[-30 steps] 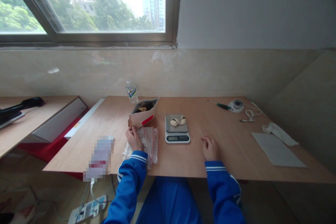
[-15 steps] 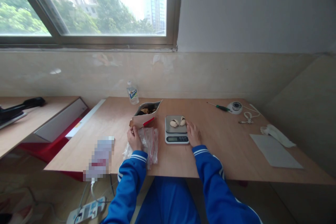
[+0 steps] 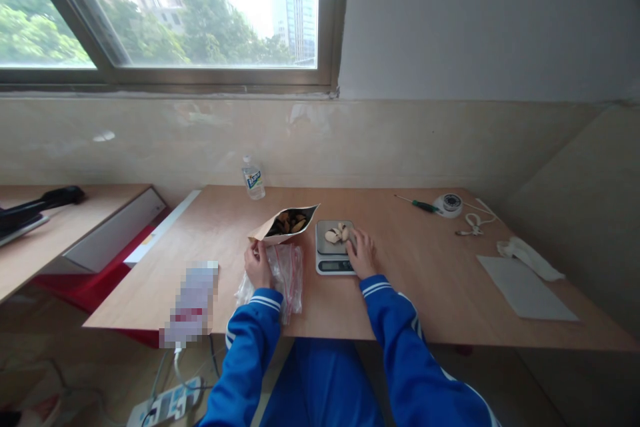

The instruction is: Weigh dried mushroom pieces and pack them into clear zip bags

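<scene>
Two or more pale pieces (image 3: 332,236) sit close together on the metal top of a small scale (image 3: 334,251), in the middle of the surface (image 3: 430,287) in front of me. My right grip (image 3: 356,255) is at the scale's right side, fingers curled over the edge just beside the pieces; I cannot tell whether the fingertips touch them or are closed together. To the left of the scale, my left grip (image 3: 255,255) is clamped on the near left corner of a paper bag (image 3: 264,229). The bag's mouth gapes and tilts toward me, showing brown pieces (image 3: 289,222) inside. Clear plastic bags (image 3: 291,280) lie flat under and beside my left wrist. Behind the paper bag, near the wall, a bottle (image 3: 253,181) stands upright. Well off to the right, a screwdriver (image 3: 424,205) lies beside a round white device (image 3: 449,205) with a white cord (image 3: 473,222). Nearer me on that side, a white cloth (image 3: 533,260) lies against a pale sheet (image 3: 525,290).
</scene>
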{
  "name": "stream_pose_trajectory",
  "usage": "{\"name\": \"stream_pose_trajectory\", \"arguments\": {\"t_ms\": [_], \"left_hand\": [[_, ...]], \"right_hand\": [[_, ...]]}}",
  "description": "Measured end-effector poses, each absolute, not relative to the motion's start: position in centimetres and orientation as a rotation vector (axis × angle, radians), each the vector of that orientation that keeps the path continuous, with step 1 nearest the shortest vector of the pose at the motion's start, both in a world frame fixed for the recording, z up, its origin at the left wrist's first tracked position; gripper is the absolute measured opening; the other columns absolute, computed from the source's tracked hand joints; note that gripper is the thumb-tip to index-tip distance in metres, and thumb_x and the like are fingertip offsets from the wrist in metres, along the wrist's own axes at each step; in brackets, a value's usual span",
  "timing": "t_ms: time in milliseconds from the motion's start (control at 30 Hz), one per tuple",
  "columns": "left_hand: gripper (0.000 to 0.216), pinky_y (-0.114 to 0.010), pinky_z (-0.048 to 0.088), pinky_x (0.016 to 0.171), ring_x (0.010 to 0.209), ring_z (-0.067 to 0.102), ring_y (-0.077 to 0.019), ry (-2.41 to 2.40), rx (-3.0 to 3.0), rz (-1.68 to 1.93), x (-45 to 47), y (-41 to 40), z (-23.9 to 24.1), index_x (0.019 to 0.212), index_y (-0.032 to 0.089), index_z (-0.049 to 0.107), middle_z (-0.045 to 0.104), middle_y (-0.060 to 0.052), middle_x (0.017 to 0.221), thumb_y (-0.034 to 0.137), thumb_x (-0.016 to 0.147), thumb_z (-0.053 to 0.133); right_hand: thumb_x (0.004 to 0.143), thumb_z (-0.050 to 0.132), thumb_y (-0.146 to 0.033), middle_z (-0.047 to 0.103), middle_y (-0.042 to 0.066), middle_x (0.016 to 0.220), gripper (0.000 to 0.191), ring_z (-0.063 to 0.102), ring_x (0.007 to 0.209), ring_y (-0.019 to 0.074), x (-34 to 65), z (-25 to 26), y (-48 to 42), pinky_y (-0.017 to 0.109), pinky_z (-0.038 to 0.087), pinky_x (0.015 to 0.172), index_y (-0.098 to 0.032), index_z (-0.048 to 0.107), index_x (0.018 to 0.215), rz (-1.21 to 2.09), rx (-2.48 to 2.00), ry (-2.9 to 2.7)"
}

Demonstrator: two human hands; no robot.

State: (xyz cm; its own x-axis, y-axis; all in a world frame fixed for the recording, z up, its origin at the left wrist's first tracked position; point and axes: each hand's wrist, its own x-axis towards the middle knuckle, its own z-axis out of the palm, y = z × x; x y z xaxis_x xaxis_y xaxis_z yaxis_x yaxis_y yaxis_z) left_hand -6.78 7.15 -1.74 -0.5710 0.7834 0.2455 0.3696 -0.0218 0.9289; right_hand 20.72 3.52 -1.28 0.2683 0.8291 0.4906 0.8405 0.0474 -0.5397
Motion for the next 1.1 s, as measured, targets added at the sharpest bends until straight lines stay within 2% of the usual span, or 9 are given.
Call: {"name": "stream_pose_trajectory", "arguments": {"t_ms": [200,400,600,733,933,1033,1100], "left_hand": [[0.051,-0.036,0.042,0.087,0.092,0.056,-0.0214,1.883,1.212,1.651,-6.6,7.1,-1.7,0.109,0.017,0.059,0.060,-0.009,0.103,0.058,0.084,0.040],[0.050,-0.036,0.042,0.087,0.091,0.056,-0.0212,1.873,1.213,1.653,-6.7,7.1,-1.7,0.108,0.018,0.059,0.060,-0.008,0.101,0.058,0.084,0.040],[0.049,-0.037,0.042,0.086,0.090,0.056,-0.0215,1.914,1.226,1.625,-6.6,7.0,-1.6,0.104,0.017,0.058,0.060,-0.008,0.099,0.058,0.084,0.039],[0.047,-0.037,0.043,0.085,0.087,0.056,-0.0206,1.922,1.190,1.615,-6.7,7.0,-1.7,0.099,0.018,0.057,0.060,-0.006,0.095,0.058,0.084,0.040],[0.045,-0.037,0.043,0.083,0.087,0.057,-0.0212,1.927,1.190,1.610,-6.6,6.9,-1.6,0.096,0.018,0.056,0.060,-0.006,0.092,0.058,0.084,0.040],[0.045,-0.037,0.043,0.084,0.089,0.058,-0.0220,1.937,1.190,1.604,-6.5,6.8,-1.5,0.097,0.018,0.055,0.060,-0.007,0.095,0.058,0.084,0.040],[0.045,-0.037,0.043,0.084,0.090,0.058,-0.0224,1.943,1.197,1.596,-6.5,6.8,-1.5,0.098,0.018,0.056,0.061,-0.008,0.096,0.058,0.084,0.039]], "right_hand": [[0.086,0.042,-0.022,0.050,0.010,0.117,0.030,0.045,0.104,0.0264,19.3,0.4,3.0,0.045,0.037,0.089,-0.024,0.064,0.107,-0.070,-1.693,-1.612],[0.084,0.043,-0.018,0.050,0.009,0.117,0.033,0.045,0.102,0.0264,19.0,1.7,3.1,0.046,0.038,0.087,-0.027,0.065,0.107,-0.061,-1.671,-1.630],[0.088,0.039,-0.017,0.058,0.006,0.093,0.024,0.054,0.095,0.0203,17.6,9.8,0.1,0.039,0.043,0.088,-0.021,0.062,0.093,-0.012,-1.212,-1.510],[0.090,0.038,-0.016,0.061,0.007,0.103,0.027,0.056,0.101,0.0189,14.5,14.1,-0.7,0.036,0.044,0.090,-0.022,0.057,0.108,0.090,-0.997,-1.768],[0.090,0.039,-0.013,0.066,0.006,0.099,0.027,0.060,0.095,0.0175,11.3,14.0,0.5,0.031,0.047,0.085,-0.019,0.061,0.104,0.325,-1.097,-2.200],[0.088,0.040,-0.012,0.066,0.004,0.095,0.025,0.061,0.090,0.0160,11.0,14.4,0.6,0.029,0.047,0.083,-0.019,0.062,0.099,0.364,-1.111,-2.171],[0.089,0.039,-0.012,0.064,0.005,0.093,0.025,0.059,0.091,0.0166,10.8,15.0,0.5,0.030,0.047,0.084,-0.019,0.062,0.097,0.279,-1.107,-2.076]]}}
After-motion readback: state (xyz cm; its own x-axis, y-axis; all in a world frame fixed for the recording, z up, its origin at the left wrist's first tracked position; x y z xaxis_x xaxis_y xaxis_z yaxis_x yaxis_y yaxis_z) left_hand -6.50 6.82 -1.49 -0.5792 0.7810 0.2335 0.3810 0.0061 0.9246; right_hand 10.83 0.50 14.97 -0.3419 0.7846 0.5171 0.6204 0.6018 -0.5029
